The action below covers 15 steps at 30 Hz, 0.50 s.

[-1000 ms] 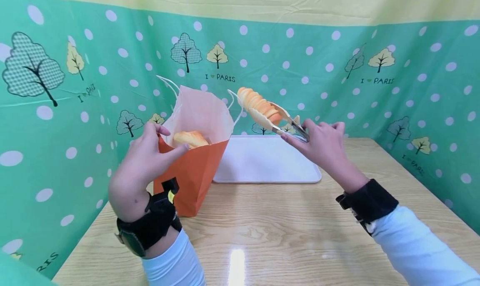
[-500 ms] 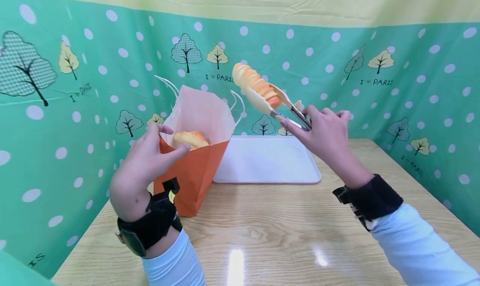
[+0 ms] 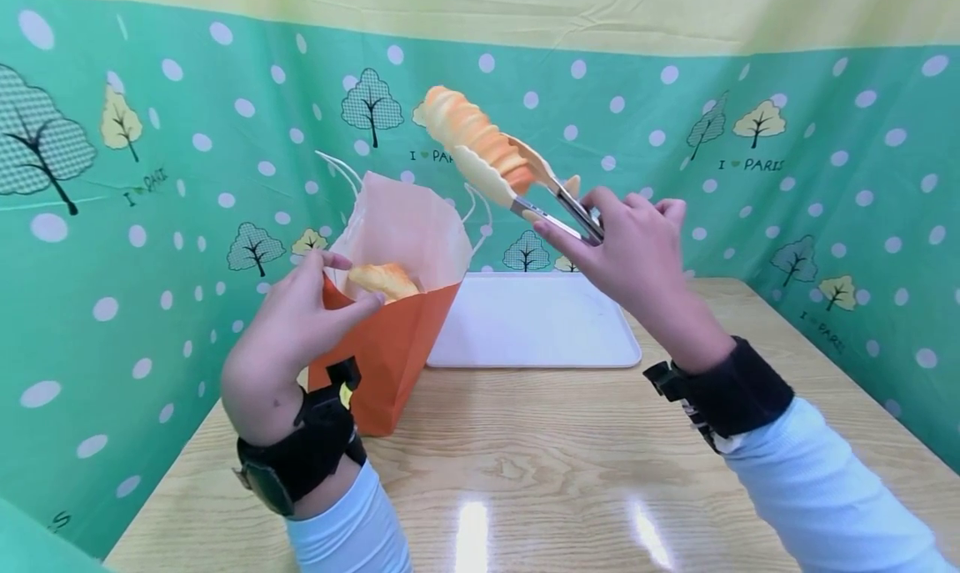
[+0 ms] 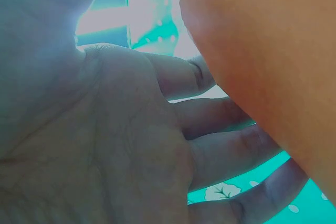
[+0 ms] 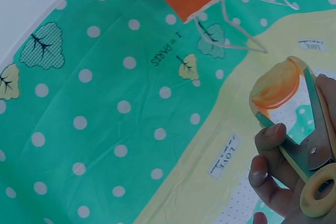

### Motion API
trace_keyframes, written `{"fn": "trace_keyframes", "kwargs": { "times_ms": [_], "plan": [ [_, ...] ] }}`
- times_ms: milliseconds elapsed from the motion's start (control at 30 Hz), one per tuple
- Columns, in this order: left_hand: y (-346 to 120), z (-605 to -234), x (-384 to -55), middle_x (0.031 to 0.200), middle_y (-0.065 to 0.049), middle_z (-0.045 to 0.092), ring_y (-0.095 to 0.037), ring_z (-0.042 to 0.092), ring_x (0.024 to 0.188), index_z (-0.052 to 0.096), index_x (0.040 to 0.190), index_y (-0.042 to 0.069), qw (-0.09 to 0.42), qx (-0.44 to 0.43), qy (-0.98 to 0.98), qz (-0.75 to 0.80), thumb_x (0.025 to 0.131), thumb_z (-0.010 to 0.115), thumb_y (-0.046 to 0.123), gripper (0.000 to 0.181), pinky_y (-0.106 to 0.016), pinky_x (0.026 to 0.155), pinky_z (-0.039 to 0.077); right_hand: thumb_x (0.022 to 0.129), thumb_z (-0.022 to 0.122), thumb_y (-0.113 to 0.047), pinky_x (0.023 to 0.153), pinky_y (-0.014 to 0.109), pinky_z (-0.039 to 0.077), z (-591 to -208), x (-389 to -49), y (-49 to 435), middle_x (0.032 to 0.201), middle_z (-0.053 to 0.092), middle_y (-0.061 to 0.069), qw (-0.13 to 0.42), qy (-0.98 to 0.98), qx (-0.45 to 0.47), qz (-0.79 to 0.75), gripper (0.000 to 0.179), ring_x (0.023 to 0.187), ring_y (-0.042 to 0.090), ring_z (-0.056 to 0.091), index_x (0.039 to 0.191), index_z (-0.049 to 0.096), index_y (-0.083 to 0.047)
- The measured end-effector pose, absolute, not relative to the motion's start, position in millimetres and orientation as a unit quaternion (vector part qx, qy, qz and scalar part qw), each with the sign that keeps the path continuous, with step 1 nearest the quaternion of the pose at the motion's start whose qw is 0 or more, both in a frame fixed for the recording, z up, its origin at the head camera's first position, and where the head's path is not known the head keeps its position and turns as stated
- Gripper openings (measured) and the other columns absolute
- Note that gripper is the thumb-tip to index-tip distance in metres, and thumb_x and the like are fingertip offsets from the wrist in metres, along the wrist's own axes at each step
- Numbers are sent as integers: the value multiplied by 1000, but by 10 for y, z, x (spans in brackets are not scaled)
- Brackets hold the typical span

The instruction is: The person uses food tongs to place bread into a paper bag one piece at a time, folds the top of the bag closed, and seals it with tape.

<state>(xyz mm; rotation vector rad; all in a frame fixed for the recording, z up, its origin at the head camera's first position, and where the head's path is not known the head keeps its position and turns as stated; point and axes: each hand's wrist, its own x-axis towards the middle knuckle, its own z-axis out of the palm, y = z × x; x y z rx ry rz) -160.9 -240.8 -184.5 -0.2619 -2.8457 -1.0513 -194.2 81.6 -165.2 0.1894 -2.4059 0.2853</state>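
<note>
An orange paper bag (image 3: 390,356) with white string handles stands on the table at the left in the head view. My left hand (image 3: 288,327) grips the left side of its open rim, thumb toward the front. A golden bread roll (image 3: 384,279) shows inside the mouth, its lower part hidden by the bag's front. My right hand (image 3: 637,252) holds metal tongs (image 3: 576,216) with pale scalloped tips. Between those tips is a ridged, spiral-shaped bread (image 3: 472,135), raised above and slightly right of the bag; its rounded end (image 5: 275,90) faces the right wrist camera.
A white rectangular tray (image 3: 532,323) lies behind and right of the bag. The wood-grained table (image 3: 510,464) extends toward me. A green dotted curtain (image 3: 637,156) with tree prints encloses the back and sides.
My right hand has raised the tongs and spiral bread, then shifted them left toward the bag. The left hand and bag have barely moved.
</note>
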Motion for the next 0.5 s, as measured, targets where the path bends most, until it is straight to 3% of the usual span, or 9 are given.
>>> {"fn": "trace_keyframes", "kwargs": {
  "times_ms": [167, 400, 500],
  "plan": [
    [-2398, -1847, -1624, 99, -17, 50, -31, 48, 93, 35, 131, 4, 53, -91, -932, -346, 85, 56, 50, 68, -40, 70, 45, 75, 39, -80, 81, 54, 23, -1627, -1933, 681, 59, 51, 5, 363, -920, 80, 125, 71, 69, 24, 45, 91, 57, -13],
    [-2374, -1832, -1655, 133, -24, 41, -38, 40, 112, 28, 143, 2, 59, -105, -929, -351, 86, 57, 48, 79, -56, 87, 48, 74, 39, -80, 81, 57, 22, -1648, -1943, 498, 56, 50, 4, 373, -913, 99, 130, 68, 66, 21, 45, 84, 52, -14],
    [-2370, -1826, -1663, 129, -22, 44, -36, 42, 109, 26, 145, 3, 68, -116, -926, -353, 86, 58, 45, 79, -52, 85, 48, 74, 40, -80, 77, 55, 23, -1709, -1956, 421, 55, 49, 2, 383, -909, 110, 122, 66, 63, 20, 45, 79, 50, -15]
  ]
}}
